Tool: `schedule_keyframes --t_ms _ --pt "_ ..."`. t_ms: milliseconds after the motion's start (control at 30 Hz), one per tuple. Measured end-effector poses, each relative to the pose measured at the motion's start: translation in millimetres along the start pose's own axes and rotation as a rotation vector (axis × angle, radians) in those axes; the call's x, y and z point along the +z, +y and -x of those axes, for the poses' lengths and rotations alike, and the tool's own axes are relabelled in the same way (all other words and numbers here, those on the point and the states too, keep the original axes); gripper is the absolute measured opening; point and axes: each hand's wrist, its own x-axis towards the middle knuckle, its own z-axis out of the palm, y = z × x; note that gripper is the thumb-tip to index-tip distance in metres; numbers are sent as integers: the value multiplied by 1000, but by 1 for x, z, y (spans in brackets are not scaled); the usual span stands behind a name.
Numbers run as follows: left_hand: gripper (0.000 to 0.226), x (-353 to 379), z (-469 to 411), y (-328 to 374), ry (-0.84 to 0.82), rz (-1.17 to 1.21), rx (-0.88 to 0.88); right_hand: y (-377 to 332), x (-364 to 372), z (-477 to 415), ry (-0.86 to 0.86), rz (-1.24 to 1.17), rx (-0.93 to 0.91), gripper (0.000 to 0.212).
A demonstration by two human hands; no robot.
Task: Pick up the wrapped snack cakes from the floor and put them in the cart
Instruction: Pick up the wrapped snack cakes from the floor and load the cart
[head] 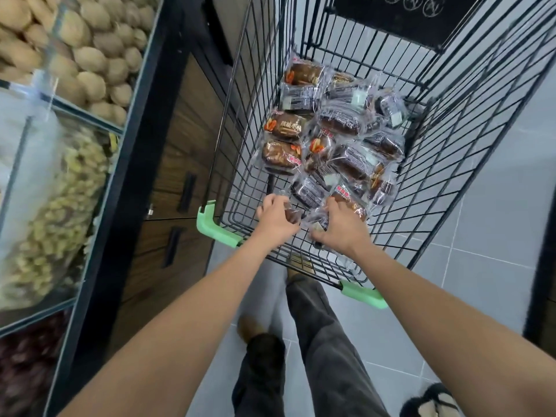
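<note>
1. Head view: a person's 2 bare hands, the left hand [275, 218] and the right hand [340, 227], reach side by side but apart over the near rim of a black wire cart [451, 152].
2. The left hand's fingers curl round a brown wrapped cake [293, 215] just inside the cart's near wall.
3. The right hand grips clear-wrapped packets [350, 206] just beside it, also inside the cart.
4. A pile of wrapped snack cakes [340, 124] overlaps across the cart's bottom. Some lie label up, others show dark printed backs.
5. Mint-green corner guards [210, 224] cap the cart's near corners.
6. Left of the cart, 3 clear-fronted bins hold whole walnuts [90, 55], pale shelled pieces [60, 206] and something dark red [24, 371], which is blurred.
7. Grey floor tiles [496, 236] show through and beside the cart, and dark trouser legs [325, 341] stand below its near rim.
</note>
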Motion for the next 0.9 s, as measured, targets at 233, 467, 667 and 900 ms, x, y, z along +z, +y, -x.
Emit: schedule_keyframes --t_ms 233,467,667,900 --pt "66 2 -4 -2 -64 38 -21 2 9 -4 -64 -11 21 78" --pt "40 2 -6 -2 -20 153 5 4 15 -4 -84 -31 20 78" --pt "43 6 0 1 -20 188 16 7 12 0 -91 -42 24 84" --pt "51 -10 18 1 99 224 52 -5 -7 4 -100 -20 -61 70"
